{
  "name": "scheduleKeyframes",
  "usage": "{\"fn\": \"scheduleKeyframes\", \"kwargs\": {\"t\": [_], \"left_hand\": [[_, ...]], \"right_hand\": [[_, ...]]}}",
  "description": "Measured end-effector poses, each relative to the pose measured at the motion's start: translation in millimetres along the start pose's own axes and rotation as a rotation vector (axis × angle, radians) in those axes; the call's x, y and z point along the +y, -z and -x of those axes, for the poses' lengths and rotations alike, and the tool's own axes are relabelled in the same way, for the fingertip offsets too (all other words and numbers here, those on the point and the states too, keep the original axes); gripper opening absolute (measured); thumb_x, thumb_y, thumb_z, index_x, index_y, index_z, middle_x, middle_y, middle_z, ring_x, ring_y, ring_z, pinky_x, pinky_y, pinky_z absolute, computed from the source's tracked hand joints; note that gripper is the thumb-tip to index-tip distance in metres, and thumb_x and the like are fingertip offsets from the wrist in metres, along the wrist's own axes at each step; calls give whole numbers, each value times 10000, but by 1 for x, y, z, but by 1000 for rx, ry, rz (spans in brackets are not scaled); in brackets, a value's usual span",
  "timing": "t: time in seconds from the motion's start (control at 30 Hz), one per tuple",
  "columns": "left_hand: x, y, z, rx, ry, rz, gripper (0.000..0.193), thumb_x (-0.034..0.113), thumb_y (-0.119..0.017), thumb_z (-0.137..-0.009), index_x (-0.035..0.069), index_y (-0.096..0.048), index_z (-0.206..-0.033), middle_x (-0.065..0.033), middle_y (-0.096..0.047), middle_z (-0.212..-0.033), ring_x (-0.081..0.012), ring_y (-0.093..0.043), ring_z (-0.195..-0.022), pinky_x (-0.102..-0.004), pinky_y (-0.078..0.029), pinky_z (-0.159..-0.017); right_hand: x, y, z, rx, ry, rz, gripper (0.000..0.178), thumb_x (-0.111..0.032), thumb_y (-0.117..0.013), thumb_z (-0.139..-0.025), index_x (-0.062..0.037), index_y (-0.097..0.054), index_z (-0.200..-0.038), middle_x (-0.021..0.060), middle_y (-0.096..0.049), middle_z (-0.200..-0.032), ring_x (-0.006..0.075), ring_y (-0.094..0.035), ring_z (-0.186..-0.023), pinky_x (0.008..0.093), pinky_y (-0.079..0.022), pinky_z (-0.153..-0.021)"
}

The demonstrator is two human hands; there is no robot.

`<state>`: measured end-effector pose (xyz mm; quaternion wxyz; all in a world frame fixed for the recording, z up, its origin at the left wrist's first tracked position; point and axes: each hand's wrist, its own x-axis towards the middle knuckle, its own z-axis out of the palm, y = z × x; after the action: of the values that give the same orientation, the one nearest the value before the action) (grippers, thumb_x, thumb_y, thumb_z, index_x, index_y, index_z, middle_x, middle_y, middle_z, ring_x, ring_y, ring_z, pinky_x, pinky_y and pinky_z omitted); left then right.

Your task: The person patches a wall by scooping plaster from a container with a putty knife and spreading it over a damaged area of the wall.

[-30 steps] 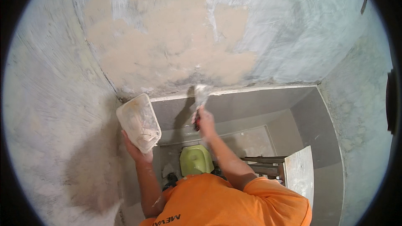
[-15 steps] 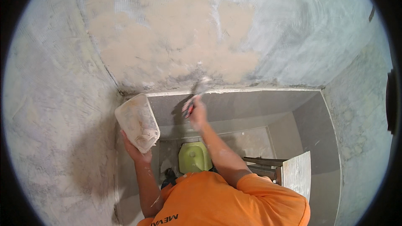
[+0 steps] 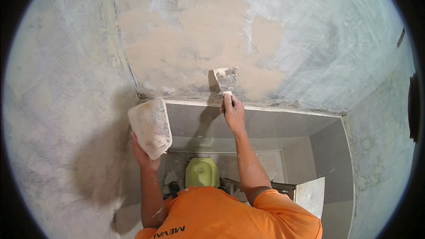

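Note:
My right hand (image 3: 234,114) is closed round the handle of a putty knife (image 3: 226,79). Its wide blade, smeared with beige filler, points up at the wall (image 3: 310,48) just above the tile edge; whether it touches cannot be told. A large patch of beige filler (image 3: 186,35) covers the wall's middle, with grey streaks near its lower border. On the left, my left hand (image 3: 145,154) grips a whitish plastic tub (image 3: 152,126) from beneath and the side. The tub is tilted, with filler crusted on its walls and lower corner.
Grey tiles (image 3: 261,126) line the lower wall, topped by a pale ledge (image 3: 287,109). A green squat toilet (image 3: 202,171) lies below, in front of my body. At lower right stands a wooden stool or bench (image 3: 312,197). A side wall (image 3: 57,119) rises close on my left.
The putty knife has swung up and right, its blade now showing flat toward the wall. The tub has shifted slightly right in the picture, as the whole view has tipped a little.

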<state>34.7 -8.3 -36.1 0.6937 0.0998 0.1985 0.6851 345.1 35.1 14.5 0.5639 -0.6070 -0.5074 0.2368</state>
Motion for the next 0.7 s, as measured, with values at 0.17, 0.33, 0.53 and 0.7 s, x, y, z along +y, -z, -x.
{"fn": "scheduleKeyframes", "kwargs": {"t": [0.17, 0.33, 0.53, 0.7], "left_hand": [[0, 0, -16, -103, -17, -36, 598, 504, -424, -1067, 76, -463, -1482, -109, -579, -1388, -296, -581, -1249, -477, -462, -1073], [11, -4, -17, -99, 66, -75, 629, 526, -404, -1066, 73, -444, -1501, -102, -550, -1437, -289, -559, -1283, -465, -454, -1077], [14, 8, -27, -73, 70, -120, 663, 557, -398, -1058, 79, -432, -1516, -100, -532, -1468, -296, -542, -1309, -468, -439, -1085], [13, 10, -29, -92, 113, -126, 672, 577, -401, -1052, 92, -439, -1515, -97, -542, -1461, -301, -546, -1307, -477, -435, -1089]], "right_hand": [[99, -10, 2, 61, -203, 54, 523, -400, -542, -1056, -47, -611, -676, 13, -536, -556, 110, -506, -492, 291, -390, -477], [126, -20, 75, 158, -493, -64, 531, -394, -592, -1033, -58, -577, -623, 18, -524, -533, 119, -476, -422, 304, -330, -396], [39, -3, 48, 151, -172, -4, 528, -427, -567, -1047, -64, -583, -663, 18, -542, -564, 119, -506, -473, 286, -365, -454], [9, -20, 4, 173, -253, -492, 484, -433, -573, -1044, -42, -654, -770, 11, -592, -640, 111, -555, -546, 274, -416, -507]]}}
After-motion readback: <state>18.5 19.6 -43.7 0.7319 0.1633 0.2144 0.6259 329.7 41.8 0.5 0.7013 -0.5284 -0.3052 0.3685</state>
